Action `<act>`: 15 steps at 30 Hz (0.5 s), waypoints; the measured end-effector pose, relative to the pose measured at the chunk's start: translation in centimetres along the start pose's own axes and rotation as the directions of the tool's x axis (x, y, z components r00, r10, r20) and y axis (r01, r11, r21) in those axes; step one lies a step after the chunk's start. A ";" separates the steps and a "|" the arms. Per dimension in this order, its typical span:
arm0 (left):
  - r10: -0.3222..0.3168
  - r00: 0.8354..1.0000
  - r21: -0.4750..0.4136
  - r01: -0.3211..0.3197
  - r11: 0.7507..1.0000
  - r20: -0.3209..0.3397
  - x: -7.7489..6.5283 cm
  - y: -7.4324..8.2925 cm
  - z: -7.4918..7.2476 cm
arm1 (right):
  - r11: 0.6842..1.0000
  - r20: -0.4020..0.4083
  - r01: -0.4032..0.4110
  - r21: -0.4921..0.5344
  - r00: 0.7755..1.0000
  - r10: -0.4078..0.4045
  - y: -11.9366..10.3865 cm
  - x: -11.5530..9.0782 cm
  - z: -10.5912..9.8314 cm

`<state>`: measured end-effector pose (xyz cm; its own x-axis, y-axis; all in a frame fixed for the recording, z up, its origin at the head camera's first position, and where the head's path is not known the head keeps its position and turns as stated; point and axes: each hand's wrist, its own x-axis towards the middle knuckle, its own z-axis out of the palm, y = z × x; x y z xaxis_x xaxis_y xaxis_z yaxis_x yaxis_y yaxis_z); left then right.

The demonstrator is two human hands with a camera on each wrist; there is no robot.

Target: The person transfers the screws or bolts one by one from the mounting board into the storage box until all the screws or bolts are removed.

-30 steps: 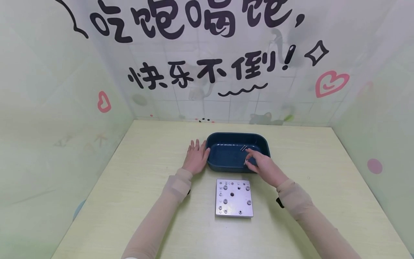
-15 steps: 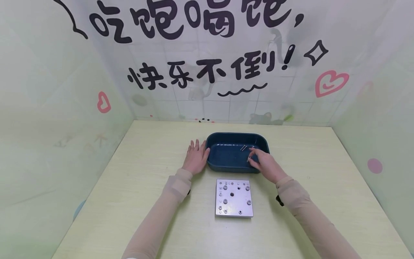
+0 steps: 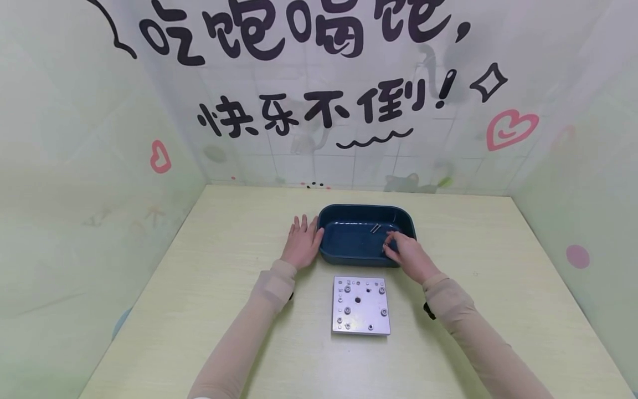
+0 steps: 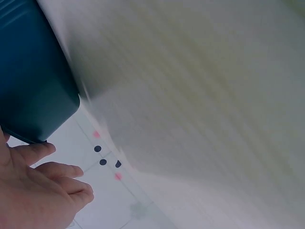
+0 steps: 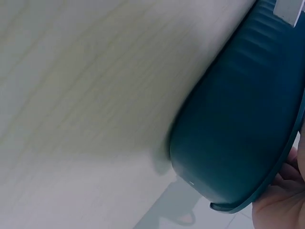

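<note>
A dark blue tray (image 3: 344, 241) stands on the table. My left hand (image 3: 301, 244) lies along its left end, fingers extended, with the thumb at the rim. In the left wrist view, the fingers (image 4: 35, 152) reach the rim from below. Over the tray's right front corner, my right hand (image 3: 412, 259) pinches a small shiny metal piece (image 3: 385, 244) between thumb and index finger; its kind is too small to make out. The right wrist view shows this hand beyond the rim, its fingertips hidden by the tray wall. Two slim metal pins (image 3: 376, 228) lie in the tray.
In front of the tray sits a square silver metal plate (image 3: 361, 318) with several holes and small round fittings in its top. Light wood table (image 3: 239, 244) surrounds both. Printed curtain walls (image 3: 279, 166) close off the back and sides.
My right hand has shifted slightly to the right, still pinching the small metal piece, which now shows less between the fingertips. The left hand, tray and plate keep their places.
</note>
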<state>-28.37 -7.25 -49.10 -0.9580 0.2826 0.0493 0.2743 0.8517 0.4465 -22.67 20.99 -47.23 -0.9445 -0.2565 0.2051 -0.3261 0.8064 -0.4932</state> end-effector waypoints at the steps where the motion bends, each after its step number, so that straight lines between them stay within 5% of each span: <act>1: 0.001 1.000 0.000 -0.001 1.000 0.001 0.0 0.0 0.0 | 1.000 0.003 -0.010 0.000 1.000 0.010 0.0 0.0 0.0; 15: 0.001 1.000 0.000 -0.001 1.000 -0.006 0.1 0.0 0.1 | 0.999 0.014 -0.049 -0.019 0.999 0.049 -0.2 -0.1 -0.2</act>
<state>-28.43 -7.17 -49.19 -0.9583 0.2805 0.0548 0.2748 0.8517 0.4462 -22.47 20.99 -46.95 -0.9598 -0.2241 0.1689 -0.2790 0.8279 -0.4866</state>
